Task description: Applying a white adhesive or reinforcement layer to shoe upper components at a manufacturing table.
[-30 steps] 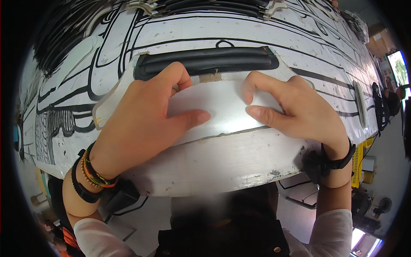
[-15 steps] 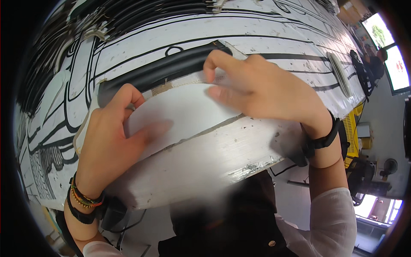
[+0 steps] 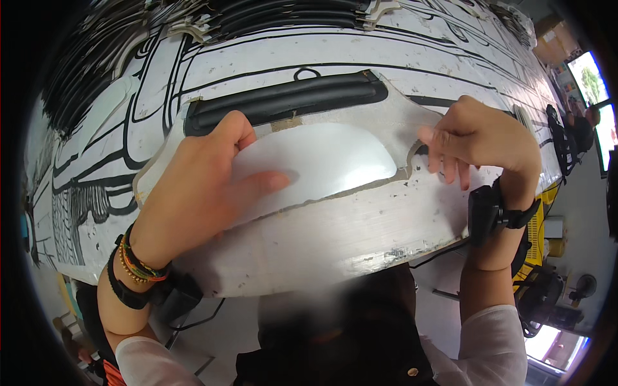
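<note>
The white worktop, painted with black outline patterns, fills my view, its near edge curving just above my lap. On it lies a pale cut-out sheet, thin and probably light and floppy, below a black padded strip. My left hand lies flat and spread on the sheet, pinning it. My right hand hovers loosely curled at the sheet's right tip, gripping nothing. I judge the free right edge the best place to pinch; open worktop lies beyond.

- Your left hand is covering the white sheet's left half; its right half is lying open.
- The black foam strip is blocking passage just above.
</note>
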Demonstrator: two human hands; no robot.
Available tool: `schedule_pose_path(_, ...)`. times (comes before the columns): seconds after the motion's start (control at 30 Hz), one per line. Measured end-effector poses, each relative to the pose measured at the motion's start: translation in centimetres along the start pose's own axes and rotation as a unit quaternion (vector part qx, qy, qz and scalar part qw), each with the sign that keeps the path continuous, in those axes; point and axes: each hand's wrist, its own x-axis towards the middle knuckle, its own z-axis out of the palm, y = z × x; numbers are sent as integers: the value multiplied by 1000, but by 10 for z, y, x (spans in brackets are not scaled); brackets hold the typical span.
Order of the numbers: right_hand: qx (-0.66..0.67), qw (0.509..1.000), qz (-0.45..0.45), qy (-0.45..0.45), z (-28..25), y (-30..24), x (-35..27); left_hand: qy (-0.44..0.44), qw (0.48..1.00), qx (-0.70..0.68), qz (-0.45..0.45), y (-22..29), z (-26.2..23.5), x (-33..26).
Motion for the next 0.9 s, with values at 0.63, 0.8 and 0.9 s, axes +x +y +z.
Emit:
schedule_pose_path(0.63, 258, 956, -131, 38, 26, 3, 64, -85, 972, -99, -196, 10, -24, 8)
schedule_pose_path(0.8, 122, 985, -117, 21, 11, 6, 51, -85, 978, -87, -167, 12, -19, 10)
schedule_pose_path(0.9, 123, 985, -114, 33, 14, 9, 48, -94, 981, -54, -163, 15, -20, 11)
